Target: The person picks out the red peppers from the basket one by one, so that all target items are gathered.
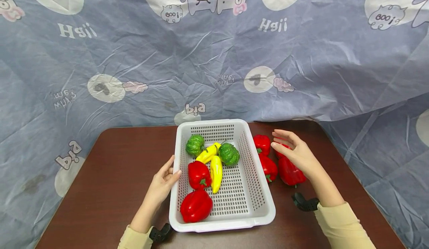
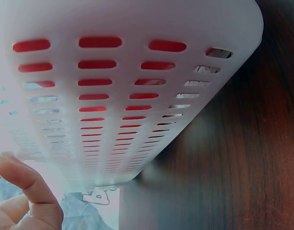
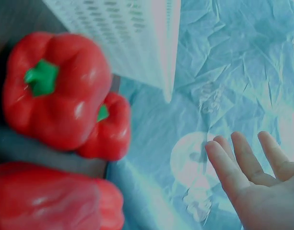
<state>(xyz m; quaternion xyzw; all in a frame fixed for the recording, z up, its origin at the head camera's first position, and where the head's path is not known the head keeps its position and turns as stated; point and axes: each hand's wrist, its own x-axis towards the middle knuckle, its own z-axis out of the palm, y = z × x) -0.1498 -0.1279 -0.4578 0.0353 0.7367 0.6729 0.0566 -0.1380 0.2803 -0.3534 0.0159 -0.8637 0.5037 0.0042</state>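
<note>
Behind everything, a wrinkled, printed grey-blue cloth (image 1: 194, 66); in front of it, a dark reddish-brown table (image 1: 130, 159) with visible grain. On the table, a white plastic basket (image 1: 231, 223), rectangular and round-cornered, walls and floor pierced with rows of slots. At its left rim, the left hand (image 1: 162, 183), pinching the rim between thumb and fingers. Over the table's right part, the right hand (image 1: 298, 153), loosely spread and holding nothing, near a cluster of red bell peppers (image 1: 291, 172), glossy, lobed and green-stemmed, just right of the basket. Inside the basket: two more red peppers (image 1: 199, 172), two slender, smooth yellow peppers (image 1: 216, 174) and two ribbed green squashes (image 1: 229, 154). Smallest, on the cloth, pale lettering (image 1: 273, 25): "Hgii" twice, "BOO" in cloud-shaped bubbles (image 1: 386, 17), other words inverted and hard to read.
</note>
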